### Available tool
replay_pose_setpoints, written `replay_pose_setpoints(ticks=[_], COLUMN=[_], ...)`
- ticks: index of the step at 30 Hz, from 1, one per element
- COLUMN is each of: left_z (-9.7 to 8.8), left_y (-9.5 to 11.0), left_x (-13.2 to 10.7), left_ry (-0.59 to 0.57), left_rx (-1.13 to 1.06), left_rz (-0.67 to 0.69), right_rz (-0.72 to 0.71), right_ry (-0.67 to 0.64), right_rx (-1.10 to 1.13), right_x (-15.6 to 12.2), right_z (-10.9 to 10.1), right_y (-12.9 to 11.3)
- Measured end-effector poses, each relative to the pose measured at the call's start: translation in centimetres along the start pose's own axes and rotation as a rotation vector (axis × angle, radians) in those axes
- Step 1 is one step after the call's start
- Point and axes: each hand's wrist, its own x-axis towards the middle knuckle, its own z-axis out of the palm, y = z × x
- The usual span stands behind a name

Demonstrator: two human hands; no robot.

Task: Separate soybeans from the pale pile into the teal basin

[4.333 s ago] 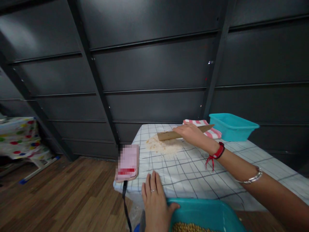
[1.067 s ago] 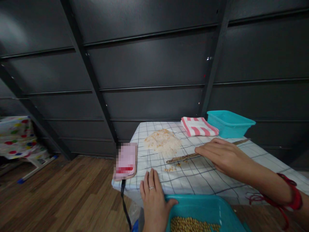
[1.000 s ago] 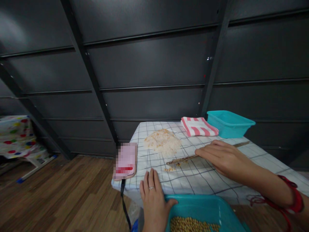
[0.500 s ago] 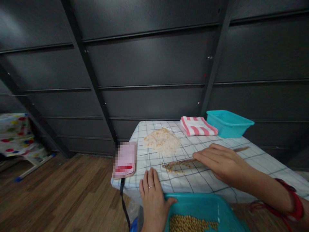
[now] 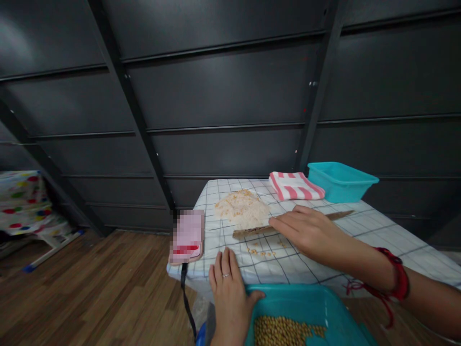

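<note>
My right hand [image 5: 306, 233] is closed on a long brown strip of cardboard [image 5: 252, 231], held on edge over the checked tablecloth [image 5: 230, 262]. The strip's left end lies just in front of a pile of white rice [image 5: 248, 211] with yellow beans mixed in. Several loose yellow soybeans [image 5: 261, 252] lie on the near side of the strip. My left hand [image 5: 230, 293] rests flat with its fingers stretched out on the cloth's front edge, its thumb at the rim of a teal basin [image 5: 295, 290]. Soybeans [image 5: 281, 331] cover part of the basin's bottom.
A folded pink-and-white striped towel [image 5: 297, 186] and a turquoise basin [image 5: 340, 182] stand at the back right of the table. On the left edge lies a pink phone-like item [image 5: 187, 238] with a black strap. A dark panelled wall [image 5: 230, 96] rises behind.
My right hand has moved the cardboard strip away from me and to the left, nearer the rice. The loose soybeans now lie apart from it. My left hand has stayed in place.
</note>
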Motion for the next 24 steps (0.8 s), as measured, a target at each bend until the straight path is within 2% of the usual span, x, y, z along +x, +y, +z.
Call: replay_pose_setpoints(ticks=[10,19,24], left_z=[0.1,0.4,0.6], left_y=[0.2,-0.8,-0.9], left_x=[0.0,-0.2,-0.3], left_ry=[0.017,-0.014,-0.016], left_rx=[0.014,0.022,0.03], left_rz=[-0.008,0.061,0.064], right_rz=[-0.022,-0.015,-0.033], right_ry=[-0.015,0.035,0.068], right_rx=[-0.013,0.033,0.047], right_x=[0.3,-1.5,-2.0], right_z=[0.2,-0.9,-0.5], right_y=[0.0,0.2,0.4])
